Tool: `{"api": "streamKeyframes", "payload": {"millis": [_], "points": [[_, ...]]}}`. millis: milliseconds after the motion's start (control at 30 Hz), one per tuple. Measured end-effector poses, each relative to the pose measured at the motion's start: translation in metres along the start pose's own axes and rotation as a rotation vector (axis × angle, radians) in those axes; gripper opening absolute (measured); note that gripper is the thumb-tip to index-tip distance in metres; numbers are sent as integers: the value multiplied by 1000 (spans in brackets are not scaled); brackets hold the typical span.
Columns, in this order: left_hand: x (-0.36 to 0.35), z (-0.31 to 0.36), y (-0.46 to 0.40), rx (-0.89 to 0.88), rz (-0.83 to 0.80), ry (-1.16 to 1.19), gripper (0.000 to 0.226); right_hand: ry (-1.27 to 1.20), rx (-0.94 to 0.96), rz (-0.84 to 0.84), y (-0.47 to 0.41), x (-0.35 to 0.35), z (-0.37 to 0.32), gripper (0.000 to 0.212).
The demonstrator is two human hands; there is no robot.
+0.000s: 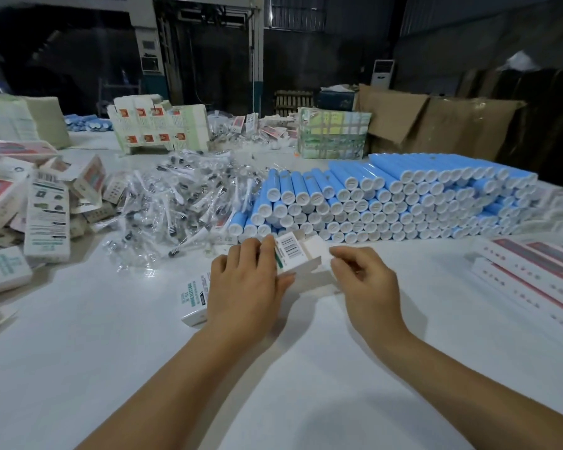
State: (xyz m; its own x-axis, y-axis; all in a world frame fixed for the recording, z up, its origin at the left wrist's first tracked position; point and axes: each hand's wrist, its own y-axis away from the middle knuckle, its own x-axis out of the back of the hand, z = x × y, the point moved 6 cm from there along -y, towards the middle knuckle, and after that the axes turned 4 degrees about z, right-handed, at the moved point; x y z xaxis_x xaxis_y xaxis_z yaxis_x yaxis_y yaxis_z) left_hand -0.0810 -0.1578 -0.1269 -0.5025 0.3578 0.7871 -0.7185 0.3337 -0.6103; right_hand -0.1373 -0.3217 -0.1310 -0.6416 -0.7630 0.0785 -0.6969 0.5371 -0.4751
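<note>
Dim warehouse space lies behind a wide white table (273, 368); near its middle the left hand (247, 280) grips a small carton (293, 251), fingers curled over the barcoded side, holding it tilted just above the surface; the right hand (364, 277) sits just beside the open end flap, fingers curled (whether they pinch the flap I cannot tell); the step looks like closing that end, so the next move calls for tucking the flap in squarely while the left steadies; a stack of blue tubes (387, 203) stands close behind and a second box (194, 300) lies at the left wrist; open room lies toward the person.
</note>
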Motion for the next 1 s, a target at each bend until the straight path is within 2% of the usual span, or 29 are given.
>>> {"api": "streamKeyframes", "payload": {"millis": [100, 200, 367, 533, 600, 667, 800, 1000], "points": [[-2, 0, 0, 8, -8, -32, 70, 86, 36, -98, 7, -16, 2, 28], [-1, 3, 0, -1, 1, -35, 70, 95, 24, -125, 10, -21, 4, 35], [-1, 11, 3, -15, -30, -54, 68, 98, 13, -170, 12, -25, 0, 34], [1, 23, 10, -111, 54, -81, 66, 202, -46, -177, 2, -23, 6, 61], [2, 27, 11, -137, 69, -89, 67, 274, -35, -196, 0, -26, 8, 64], [2, 28, 12, -139, 64, -95, 67, 308, -32, -191, -2, -27, 8, 55], [2, 28, 13, -137, 83, -98, 67, 219, -107, -123, -2, -23, 13, 12], [2, 32, 19, -169, 112, -112, 63, 179, -179, -120, 1, -26, 17, 18]]}}
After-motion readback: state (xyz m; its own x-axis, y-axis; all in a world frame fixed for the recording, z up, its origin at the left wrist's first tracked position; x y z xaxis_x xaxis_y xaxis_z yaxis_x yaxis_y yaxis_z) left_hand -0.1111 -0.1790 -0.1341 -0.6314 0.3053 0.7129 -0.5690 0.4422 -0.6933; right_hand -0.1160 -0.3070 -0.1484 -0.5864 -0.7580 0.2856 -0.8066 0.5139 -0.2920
